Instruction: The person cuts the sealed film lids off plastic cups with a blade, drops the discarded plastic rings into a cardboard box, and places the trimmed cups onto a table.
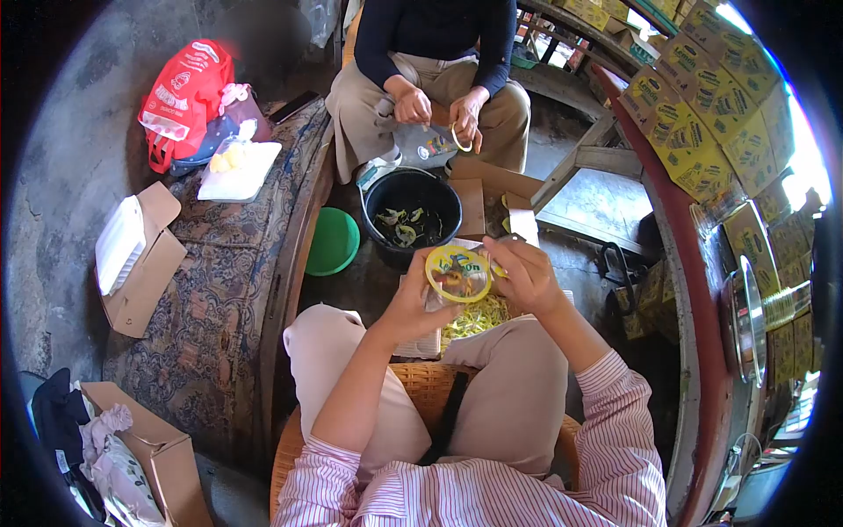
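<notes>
A clear plastic cup point(457, 274) with a yellow rim and a printed label is held up above my lap. My left hand point(408, 309) wraps round its left side and underside. At the cup's right edge, my right hand point(525, 274) has its fingers closed on a small yellow piece and a dark tool, partly hidden by the fingers. Below the hands, a light tray point(421, 346) holds many yellow-green strips. Just beyond them stands a black bucket point(411, 215) with some yellow-green scraps inside.
A co-worker sits opposite, holding a pale ring and a clear cup point(433, 147). A green basin point(333, 241) lies left of the bucket, an open carton point(496, 198) behind. Stacked yellow boxes point(694, 105) line the right; a red bag point(186, 104) lies left.
</notes>
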The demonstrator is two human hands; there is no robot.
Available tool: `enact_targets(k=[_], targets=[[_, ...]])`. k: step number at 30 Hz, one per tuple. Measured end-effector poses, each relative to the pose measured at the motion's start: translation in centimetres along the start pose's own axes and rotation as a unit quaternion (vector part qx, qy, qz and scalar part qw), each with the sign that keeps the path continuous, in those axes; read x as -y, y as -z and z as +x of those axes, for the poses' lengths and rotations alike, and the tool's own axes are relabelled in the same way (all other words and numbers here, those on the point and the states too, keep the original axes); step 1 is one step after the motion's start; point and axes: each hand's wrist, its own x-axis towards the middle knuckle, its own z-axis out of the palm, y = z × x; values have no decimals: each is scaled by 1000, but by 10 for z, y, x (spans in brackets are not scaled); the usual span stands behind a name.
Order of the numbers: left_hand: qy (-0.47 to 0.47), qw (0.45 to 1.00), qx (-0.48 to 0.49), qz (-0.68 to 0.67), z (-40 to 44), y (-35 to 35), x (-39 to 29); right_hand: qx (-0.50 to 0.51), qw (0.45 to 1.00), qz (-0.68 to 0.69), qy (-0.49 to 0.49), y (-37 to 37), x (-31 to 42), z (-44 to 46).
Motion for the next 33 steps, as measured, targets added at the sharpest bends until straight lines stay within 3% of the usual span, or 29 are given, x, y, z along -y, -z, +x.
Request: enact_targets(k=[8, 14, 26, 33], targets=[[-60, 987, -64, 132, 1, -9, -4, 29, 999, -35, 3, -1, -4, 1], [-23, 985, -94, 141, 3, -9, 0, 52, 998, -38, -3, 0, 0, 0], [-15, 982, -56, 179, 1, -5, -6, 30, 999, -18, 8, -5, 0, -5], [-19, 993, -12, 114, 0, -2, 1, 16, 1000, -2, 23, -5, 1, -8]])
